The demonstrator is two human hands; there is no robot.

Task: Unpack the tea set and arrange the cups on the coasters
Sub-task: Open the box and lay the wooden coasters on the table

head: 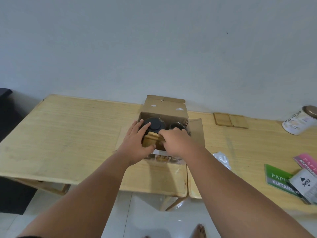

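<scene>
Coasters [151, 140] between both hands, unlabelled

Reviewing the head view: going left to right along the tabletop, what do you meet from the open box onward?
Cardboard box with both hands in it → two wooden coasters lying flat by the wall → white tin tilted at the far right.

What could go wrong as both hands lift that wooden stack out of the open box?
1. The wooden stack is held only at its sides by the left hand and right hand; loose pieces might slide apart.
2. A black-lidded pot sits right behind it in the cardboard box; the fingers could knock it.
</scene>
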